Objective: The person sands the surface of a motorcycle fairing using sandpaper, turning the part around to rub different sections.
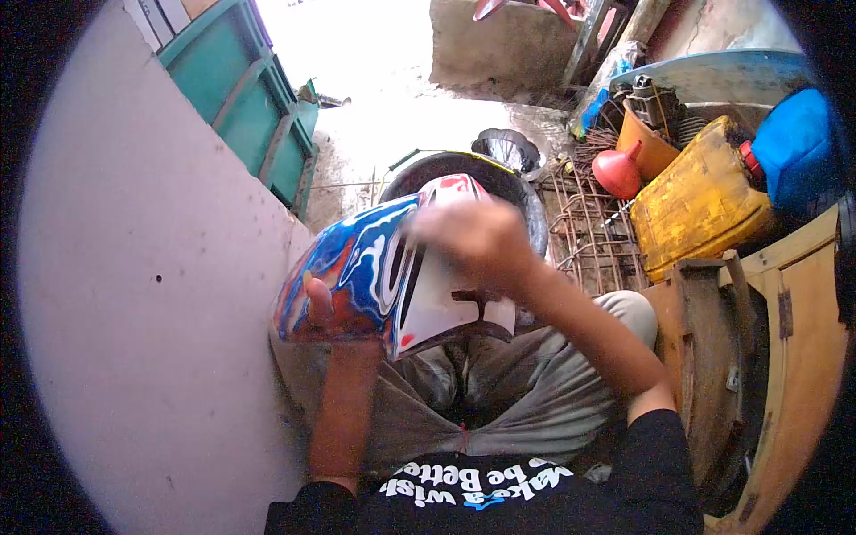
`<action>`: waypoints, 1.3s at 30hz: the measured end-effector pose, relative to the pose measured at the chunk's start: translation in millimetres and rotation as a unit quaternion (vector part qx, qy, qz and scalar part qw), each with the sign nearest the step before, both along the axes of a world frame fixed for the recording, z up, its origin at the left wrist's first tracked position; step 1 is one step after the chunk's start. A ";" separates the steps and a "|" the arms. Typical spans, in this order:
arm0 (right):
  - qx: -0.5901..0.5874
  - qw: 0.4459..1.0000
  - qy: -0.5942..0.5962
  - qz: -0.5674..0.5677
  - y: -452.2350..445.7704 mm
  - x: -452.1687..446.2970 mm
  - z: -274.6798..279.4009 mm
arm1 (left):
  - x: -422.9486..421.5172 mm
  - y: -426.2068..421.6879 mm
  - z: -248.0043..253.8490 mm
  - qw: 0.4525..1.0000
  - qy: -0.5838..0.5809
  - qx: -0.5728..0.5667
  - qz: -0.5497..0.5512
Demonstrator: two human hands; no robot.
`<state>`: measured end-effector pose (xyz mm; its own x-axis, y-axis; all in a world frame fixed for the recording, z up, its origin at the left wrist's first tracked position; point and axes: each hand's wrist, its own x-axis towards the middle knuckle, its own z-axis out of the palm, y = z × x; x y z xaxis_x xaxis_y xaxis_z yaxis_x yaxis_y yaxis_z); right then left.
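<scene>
A rounded, glossy shell that looks like a helmet (pixel 357 259) rests over my lap, tilted. Its left side carries blue, white and orange swirls; the right side is mostly white with black slots and red spots. My left hand (pixel 319 303) supports the swirled side from below, thumb up against the surface and the other fingers mostly hidden. Over the white part is my right hand (pixel 477 241), smeared by motion. Its fingers are too blurred to show whether anything is in them. Behind the shell stands a dark round basin (pixel 535 218), partly covered by it.
A white wall (pixel 152 267) runs close on my left, with a green door (pixel 241 98) beyond. To the right are a rusty wire grid (pixel 588 232), a red funnel (pixel 618 169), a yellow jerrycan (pixel 704 201) and a wooden cabinet (pixel 794 357). A black bowl (pixel 506 147) sits behind the basin.
</scene>
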<state>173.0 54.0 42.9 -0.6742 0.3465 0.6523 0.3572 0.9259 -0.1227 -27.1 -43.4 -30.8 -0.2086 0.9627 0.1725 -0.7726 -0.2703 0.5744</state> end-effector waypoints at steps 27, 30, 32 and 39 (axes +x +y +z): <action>-0.009 0.999 -0.032 -0.002 -27.8 -20.7 14.4 | 8.4 -4.9 11.0 0.999 -0.034 -0.006 -0.017; -0.035 0.999 -0.010 0.022 -28.8 -25.1 13.6 | 13.7 -5.3 23.7 0.996 -0.053 0.041 -0.050; 0.039 0.993 0.004 0.109 -60.1 -36.9 16.9 | 1.3 -3.1 -18.8 0.988 -0.134 0.021 -0.073; 0.029 0.998 -0.024 0.049 -38.8 -28.4 17.0 | 0.3 1.6 -6.2 0.998 0.036 -0.001 -0.043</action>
<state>144.6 15.3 59.9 -0.7343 0.2389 0.6354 0.2679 0.9620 -0.0520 -26.8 -41.8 -37.0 -0.1120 0.9768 0.1828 -0.7501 -0.2038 0.6291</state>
